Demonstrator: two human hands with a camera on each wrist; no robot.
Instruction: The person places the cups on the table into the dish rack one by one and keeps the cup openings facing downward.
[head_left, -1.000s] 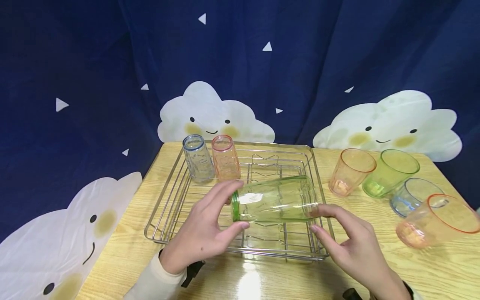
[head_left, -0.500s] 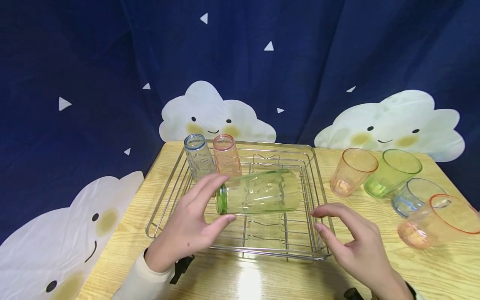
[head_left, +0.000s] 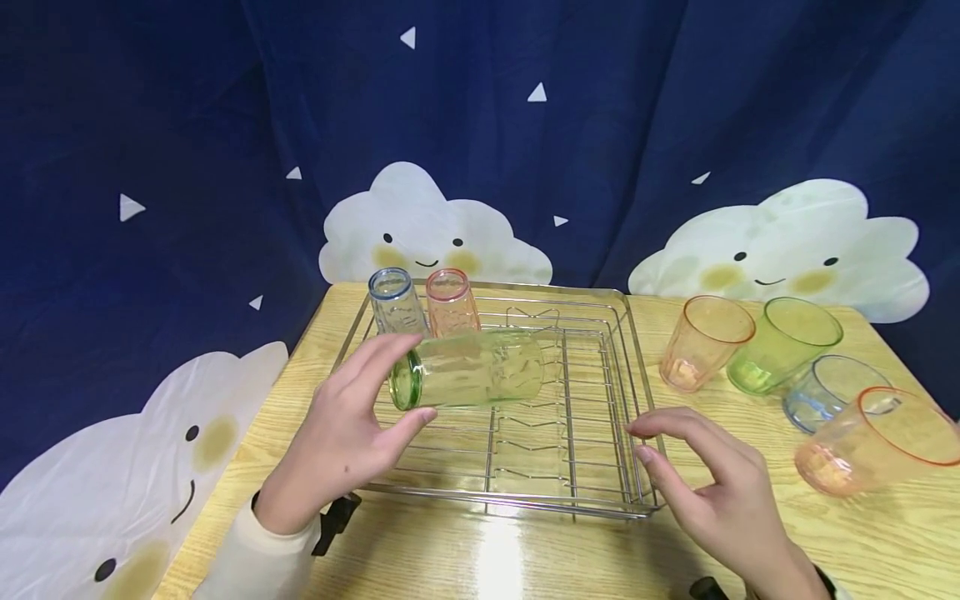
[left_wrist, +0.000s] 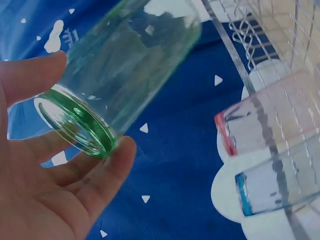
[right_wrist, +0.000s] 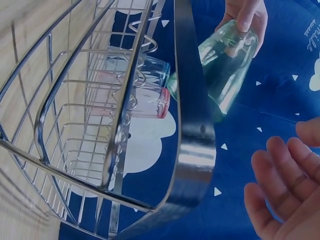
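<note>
My left hand (head_left: 341, 417) grips a green-tinted drinking glass (head_left: 480, 368) by its thick green base, thumb and fingers spread around it. The glass lies sideways in the air over the wire rack (head_left: 525, 502), its mouth pointing right. In the left wrist view, the green base (left_wrist: 82, 120) sits between thumb and fingertips. My right hand (head_left: 712, 492) hovers at the rack's right front corner with fingers loosely bent, holding nothing. Two glasses stand upside down at the rack's back left: one blue-rimmed (head_left: 397, 307), one red-rimmed (head_left: 452, 307).
On the table (head_left: 885, 533) to the right stand several upright tumblers: an orange one (head_left: 697, 358), a green one (head_left: 772, 354), a blue one (head_left: 813, 400) and a nearer orange one (head_left: 840, 450). A dark blue curtain (head_left: 480, 108) with clouds hangs behind the table.
The right hand has let go of the green glass and stays near the rack's right side. The left hand has carried the glass leftward and slightly back.
</note>
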